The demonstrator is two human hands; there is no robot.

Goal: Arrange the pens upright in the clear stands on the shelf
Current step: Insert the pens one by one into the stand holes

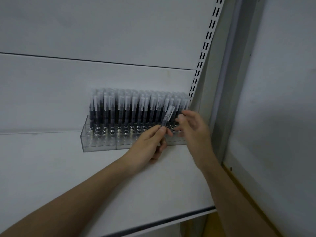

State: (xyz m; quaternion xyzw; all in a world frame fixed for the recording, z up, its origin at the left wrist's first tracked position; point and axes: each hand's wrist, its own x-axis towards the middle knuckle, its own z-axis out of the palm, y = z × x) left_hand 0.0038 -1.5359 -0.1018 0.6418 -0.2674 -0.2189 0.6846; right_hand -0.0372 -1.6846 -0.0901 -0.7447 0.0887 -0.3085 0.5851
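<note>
The left hand (150, 144) pinches one capped pen (167, 117) by its lower end, tilted, just in front of the upright pens (133, 106) filling the clear stands (99, 142) at the far side of the white shelf (85, 177). The right hand (193, 127), fingers loosely spread and holding nothing, hovers at the right end of the stands beside that pen.

White shelf (51, 168) w/ dark front edge, set against white back panel. Clear stands (99, 142) sit directly on it in a row at the back, touching side by side, right end near the slotted upright (203, 52). Stands packed w/ upright pens (119, 108).
</note>
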